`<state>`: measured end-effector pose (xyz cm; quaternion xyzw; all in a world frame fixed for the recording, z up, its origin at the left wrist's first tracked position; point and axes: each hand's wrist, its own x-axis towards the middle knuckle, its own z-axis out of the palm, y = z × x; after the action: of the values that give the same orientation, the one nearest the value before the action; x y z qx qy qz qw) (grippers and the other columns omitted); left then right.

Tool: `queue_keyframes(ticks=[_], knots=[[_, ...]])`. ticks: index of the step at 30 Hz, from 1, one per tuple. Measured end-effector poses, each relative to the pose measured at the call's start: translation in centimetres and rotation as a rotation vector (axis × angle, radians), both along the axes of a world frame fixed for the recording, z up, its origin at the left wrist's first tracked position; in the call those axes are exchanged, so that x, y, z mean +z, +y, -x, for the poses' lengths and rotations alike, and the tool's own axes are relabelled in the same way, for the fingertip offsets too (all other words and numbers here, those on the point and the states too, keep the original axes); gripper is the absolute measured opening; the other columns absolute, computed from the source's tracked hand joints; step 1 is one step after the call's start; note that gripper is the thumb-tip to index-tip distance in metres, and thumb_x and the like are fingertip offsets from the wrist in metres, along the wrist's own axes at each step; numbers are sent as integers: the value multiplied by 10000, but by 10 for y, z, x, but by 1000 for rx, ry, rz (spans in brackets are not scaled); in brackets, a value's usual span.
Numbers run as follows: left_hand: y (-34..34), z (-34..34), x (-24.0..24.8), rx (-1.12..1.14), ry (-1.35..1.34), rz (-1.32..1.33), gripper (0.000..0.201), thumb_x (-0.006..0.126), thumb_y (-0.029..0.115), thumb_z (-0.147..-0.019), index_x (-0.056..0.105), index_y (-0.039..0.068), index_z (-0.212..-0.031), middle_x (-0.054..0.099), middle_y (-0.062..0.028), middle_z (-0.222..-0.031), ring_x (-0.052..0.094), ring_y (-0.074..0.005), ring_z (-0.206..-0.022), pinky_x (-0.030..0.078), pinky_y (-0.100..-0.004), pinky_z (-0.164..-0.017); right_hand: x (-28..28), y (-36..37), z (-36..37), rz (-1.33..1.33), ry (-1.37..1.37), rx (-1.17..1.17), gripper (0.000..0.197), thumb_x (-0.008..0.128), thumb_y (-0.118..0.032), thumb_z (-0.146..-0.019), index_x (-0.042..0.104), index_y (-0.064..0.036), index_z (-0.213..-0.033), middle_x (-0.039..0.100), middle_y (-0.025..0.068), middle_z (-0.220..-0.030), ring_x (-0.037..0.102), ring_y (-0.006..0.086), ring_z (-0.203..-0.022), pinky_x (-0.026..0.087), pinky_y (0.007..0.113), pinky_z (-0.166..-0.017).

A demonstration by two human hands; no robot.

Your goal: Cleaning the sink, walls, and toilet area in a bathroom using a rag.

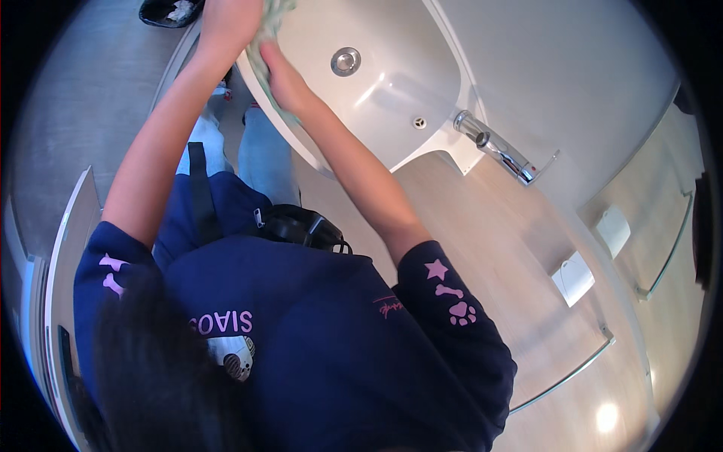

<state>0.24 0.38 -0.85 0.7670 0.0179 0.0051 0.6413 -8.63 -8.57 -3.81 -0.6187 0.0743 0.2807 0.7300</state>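
A pale green and white cloth point(260, 69) drapes along the near rim of a white washbasin point(407, 53). Against that rim my right hand point(285, 79) is closed on the cloth, its thumb showing and the other fingers mostly hidden. My left hand point(232, 24) is at the top edge of the head view, right beside the bunched upper part of the cloth. Its fingers are cut off or hidden, so I cannot tell how they are bent. In the basin there is a round metal drain point(346, 62) and a small overflow hole point(419, 122).
Right of the basin is a chrome tap point(497, 147). Farther right, a glass shelf with a metal rail point(565, 377) and a white holder point(574, 279) sit by a mirror. A black-lined bin point(172, 11) stands at the upper left. A black bag point(301, 227) hangs at my waist.
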Motion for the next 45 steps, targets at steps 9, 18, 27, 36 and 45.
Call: queue_keyframes(ticks=[9, 18, 27, 36, 45], knots=[[-15, -1, 21, -52, -25, 8, 317, 361, 212, -917, 518, -21, -1064, 563, -170, -1000, 530, -266, -967, 390, -316, -844, -31, -15, -16, 609, -434, -69, 638, 258, -342, -904, 33, 71, -1335, -28, 289, -1391, -73, 346, -1314, -49, 423, -1054], [7, -2, 11, -9, -40, -154, 319, 368, 222, -914, 521, -18, -1057, 560, -179, -997, 529, -293, -960, 393, -331, -837, -34, -107, 105, 1520, -75, 172, 654, 360, -271, -834, 133, 114, -1311, 85, 269, -1393, 80, 420, -1290, 73, 495, -1037], [5, 0, 12, 1, -63, -192, 299, 384, 209, -903, 528, -12, -1044, 565, -193, -984, 528, -322, -957, 396, -355, -830, -28, -72, 80, 909, -343, 411, 660, 388, -319, -840, 143, 19, -1351, 90, 159, -1431, 46, 341, -1321, 25, 511, -1041], [-8, -2, 20, -25, -87, -217, 285, 390, 189, -891, 532, -13, -1032, 561, -205, -988, 522, -348, -949, 398, -384, -823, -44, -108, 87, 1416, -232, 47, 655, 387, -341, -853, 156, 23, -1346, 8, 132, -1444, 35, 322, -1327, 74, 512, -1038], [-10, -4, 31, -54, -97, -177, 278, 390, 176, -885, 529, -11, -1036, 561, -210, -974, 521, -362, -932, 404, -399, -801, -38, -102, 72, 1423, -262, 52, 654, 453, -291, -821, 220, 89, -1299, 120, 165, -1423, 161, 351, -1295, 168, 482, -1031]])
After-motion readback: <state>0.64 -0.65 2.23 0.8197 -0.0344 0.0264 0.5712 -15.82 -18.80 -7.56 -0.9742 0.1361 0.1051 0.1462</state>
